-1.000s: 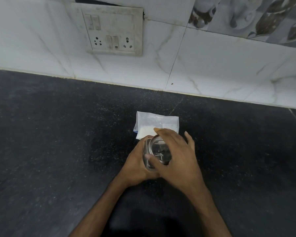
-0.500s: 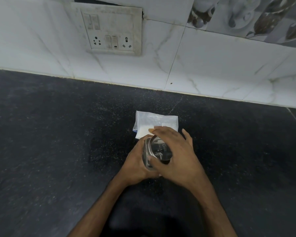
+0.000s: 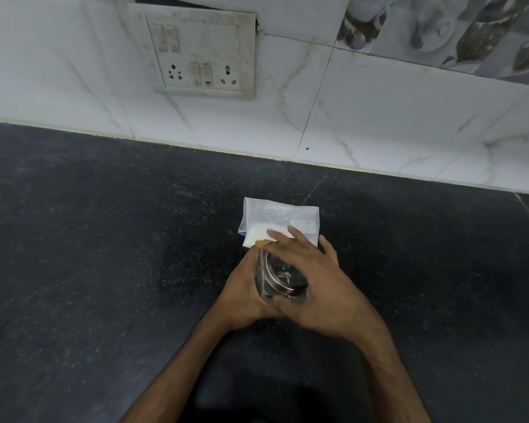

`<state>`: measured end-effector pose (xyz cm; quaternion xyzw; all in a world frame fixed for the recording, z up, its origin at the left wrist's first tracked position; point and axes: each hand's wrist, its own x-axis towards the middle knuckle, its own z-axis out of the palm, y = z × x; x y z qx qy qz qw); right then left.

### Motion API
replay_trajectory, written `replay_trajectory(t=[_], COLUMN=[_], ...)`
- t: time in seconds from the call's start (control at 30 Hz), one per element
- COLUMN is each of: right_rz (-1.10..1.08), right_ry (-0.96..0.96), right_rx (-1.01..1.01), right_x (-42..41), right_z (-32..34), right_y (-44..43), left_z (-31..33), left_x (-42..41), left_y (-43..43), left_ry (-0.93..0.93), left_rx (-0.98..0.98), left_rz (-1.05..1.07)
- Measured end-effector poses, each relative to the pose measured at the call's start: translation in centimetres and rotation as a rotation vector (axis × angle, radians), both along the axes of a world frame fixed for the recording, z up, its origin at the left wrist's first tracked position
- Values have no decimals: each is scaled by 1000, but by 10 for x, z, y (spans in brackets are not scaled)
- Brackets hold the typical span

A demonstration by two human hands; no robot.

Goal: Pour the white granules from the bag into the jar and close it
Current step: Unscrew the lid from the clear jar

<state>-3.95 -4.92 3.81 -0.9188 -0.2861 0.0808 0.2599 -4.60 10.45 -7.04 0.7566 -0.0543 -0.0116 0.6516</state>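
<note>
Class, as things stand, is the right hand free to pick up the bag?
Probably not: the right hand grips the lid on the jar. The bag lies unobstructed just beyond its fingertips.

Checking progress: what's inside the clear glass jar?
Both hands, left hand and right hand, cover the clear glass jar and its metal lid; contents hidden.

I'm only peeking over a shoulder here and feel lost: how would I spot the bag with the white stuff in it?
Start at the wall switch panel and come straight down onto the dark countertop. The bag lies flat there, just beyond the two hands holding the jar. It is the only pale, see-through plastic packet on the black surface, with white granules bunched at its near edge.
</note>
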Motion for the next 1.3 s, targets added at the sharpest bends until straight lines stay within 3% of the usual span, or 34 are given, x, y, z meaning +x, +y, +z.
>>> replay_trajectory(t=[0.1, 0.23, 0.37, 0.53, 0.67, 1.03, 1.13, 1.23, 1.3], right_rz=[-107, -15, -165, -39, -160, 110, 2, -252, -433], right_ry=[-100, 14, -87, 22, -135, -4, -40, -149, -222], right_rx=[3, -4, 23, -134, -196, -292, -109, 246, 377], right_x=[-2, 0, 0, 4, 3, 26, 25, 19, 12], right_z=[-5, -5, -6, 5, 4, 30, 35, 17, -11], right_y=[2, -4, -1, -2, 8, 13, -4, -33, -52], left_z=[1, 5, 5, 4, 7, 11, 9, 6, 6], left_x=[0, -1, -1, -1, -1, -2, -2, -2, -2], left_y=[0, -1, -1, -1, -1, -2, -1, 0, 0], left_ry=[1, -14, -21, -18, -27, 6, 4, 13, 22], left_rx=[-13, -10, -16, -18, -2, 32, 39, 50, 48], left_rz=[3, -3, -7, -3, -2, -5, -2, -14, -16])
